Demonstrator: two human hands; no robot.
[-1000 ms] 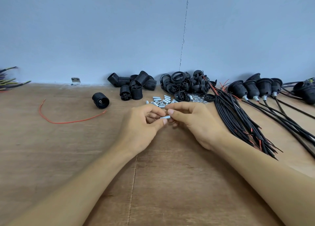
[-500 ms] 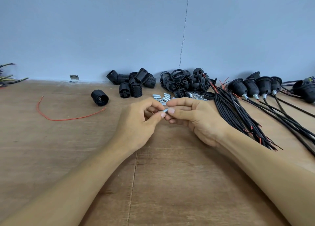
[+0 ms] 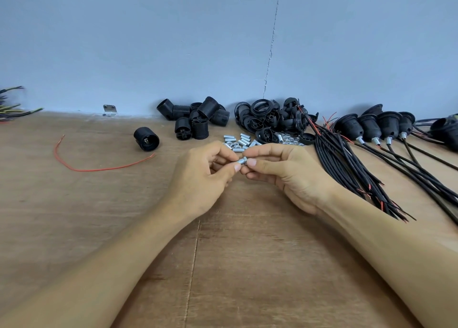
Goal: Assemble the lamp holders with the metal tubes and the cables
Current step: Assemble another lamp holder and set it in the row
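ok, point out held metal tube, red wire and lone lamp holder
metal tube [image 3: 241, 161], head view, exposed middle
red wire [image 3: 99, 170], head view, bottom of curve
lone lamp holder [image 3: 146, 139], head view, open face

I read this as a small assembly workshop: plywood tabletop [image 3: 99, 216], lamp holders [image 3: 198, 119] piled mid-frame, metal tubes [image 3: 241, 140], cables [image 3: 347, 164] right, bare wall [image 3: 148, 42].

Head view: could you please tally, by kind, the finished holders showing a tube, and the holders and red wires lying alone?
Finished holders: 4
Lone holder: 1
Red wire: 1
Total: 6
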